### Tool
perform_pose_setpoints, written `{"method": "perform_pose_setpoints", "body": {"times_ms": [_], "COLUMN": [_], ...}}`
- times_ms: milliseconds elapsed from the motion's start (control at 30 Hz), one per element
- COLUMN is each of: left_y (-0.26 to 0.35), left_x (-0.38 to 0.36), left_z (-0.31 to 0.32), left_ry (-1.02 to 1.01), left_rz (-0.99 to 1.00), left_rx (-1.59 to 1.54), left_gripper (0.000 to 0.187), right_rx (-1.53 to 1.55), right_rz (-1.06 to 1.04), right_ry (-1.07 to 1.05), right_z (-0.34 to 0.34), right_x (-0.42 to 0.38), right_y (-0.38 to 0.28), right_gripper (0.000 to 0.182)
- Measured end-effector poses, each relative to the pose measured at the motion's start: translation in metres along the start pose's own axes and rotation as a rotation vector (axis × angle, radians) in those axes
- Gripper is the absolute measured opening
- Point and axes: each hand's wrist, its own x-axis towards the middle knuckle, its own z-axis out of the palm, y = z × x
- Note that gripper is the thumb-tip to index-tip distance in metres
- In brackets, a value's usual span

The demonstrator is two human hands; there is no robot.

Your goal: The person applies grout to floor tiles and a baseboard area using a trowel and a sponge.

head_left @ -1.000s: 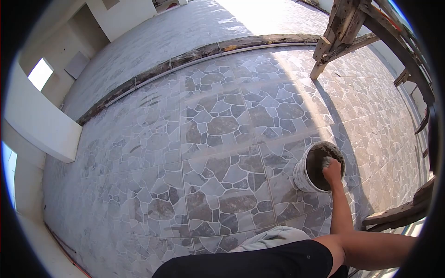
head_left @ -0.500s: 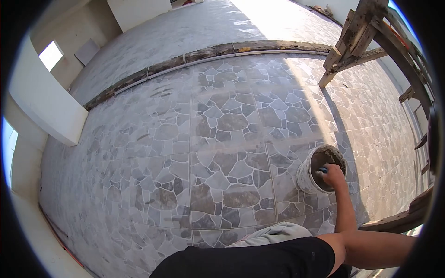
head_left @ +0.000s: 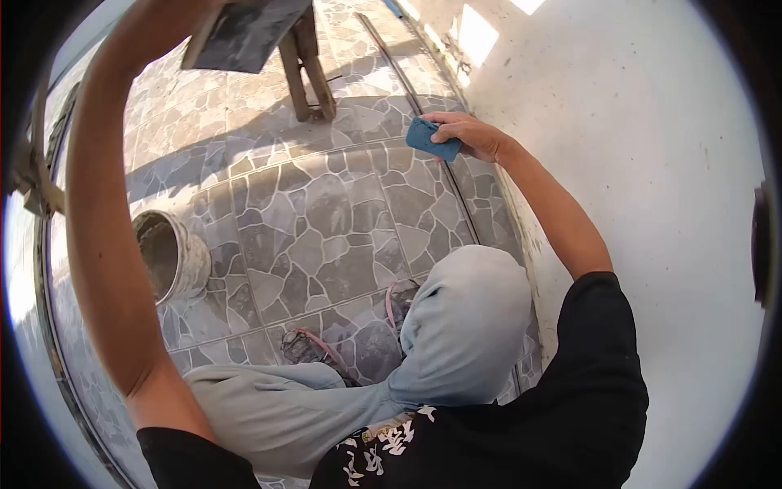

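Observation:
My right hand pinches a blue sponge, thumb on the near face, held out in front of the right-hand wall. My left arm reaches up along the left side, and my left hand is mostly cut off by the top edge. Right beside it is a flat grey board with dark smears, tilted and held up in the air; the fingers on it are hidden. A mortar-stained bucket stands on the floor by my left forearm, with grey residue inside.
Stone-patterned tiles cover the floor. A wooden trestle leg stands ahead, and a long metal strip lies by the base of the white wall. My knee is bent near that wall.
My view has swung right toward the wall, putting the bucket on the left. My right hand has come out of the bucket with the sponge; my left arm and the board have come into view.

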Motion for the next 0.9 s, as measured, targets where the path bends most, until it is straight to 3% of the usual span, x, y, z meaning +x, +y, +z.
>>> {"method": "perform_pose_setpoints", "body": {"times_ms": [33, 67, 100, 133, 167, 233, 300, 400, 567, 667, 800, 900], "left_y": [-0.052, -0.068, -0.078, -0.083, -0.083, -0.087, -0.107, -0.101, -0.101, -0.116, -0.106, -0.112], "left_x": [0.028, 0.032, 0.028, 0.014, 0.005, 0.002, -0.023, -0.058, -0.115, -0.136, -0.099, -0.102], "left_z": [0.022, 0.025, 0.044, 0.068, 0.094, 0.131, 0.174, 0.212, 0.203, 0.194, 0.223, 0.239], "left_ry": [-0.035, -0.270, -0.304, -0.210, -0.154, -0.513, -0.615, -0.819, -1.007, -0.783, -0.830, -0.821], "left_rz": [0.012, -0.176, -0.299, -0.279, -0.361, -0.406, -0.473, -0.452, -0.559, -0.576, -0.687, -0.616], "left_rx": [0.003, 0.034, -0.045, -0.018, -0.190, -0.329, -0.186, -0.032, 0.148, 0.167, 0.021, 0.024], "left_gripper": [0.052, 0.051, 0.047, 0.034, 0.029, 0.027, 0.026, 0.021, 0.022, 0.026, 0.025, 0.025], "right_rx": [0.093, 0.013, 0.046, -0.152, -0.358, -0.660, -0.899, -1.008, -0.965, -0.987, -1.031, -1.160], "right_rz": [-0.011, -0.076, -0.056, 0.018, 0.102, 0.128, 0.041, 0.105, -0.005, -0.102, -0.278, -0.394], "right_ry": [0.179, 0.358, 0.405, 0.627, 0.826, 0.954, 1.024, 1.059, 1.125, 1.182, 1.164, 1.146], "right_z": [-0.032, -0.066, -0.092, -0.112, -0.126, -0.106, -0.079, -0.036, -0.039, -0.075, -0.136, -0.183], "right_x": [-0.030, -0.054, -0.080, -0.103, -0.116, -0.144, -0.148, -0.129, -0.098, -0.047, 0.060, 0.142], "right_y": [0.030, 0.073, 0.123, 0.173, 0.206, 0.260, 0.311, 0.366, 0.393, 0.394, 0.376, 0.370], "right_gripper": [0.063, 0.059, 0.059, 0.059, 0.059, 0.057, 0.061, 0.057, 0.040, 0.036, 0.029, 0.024]}}
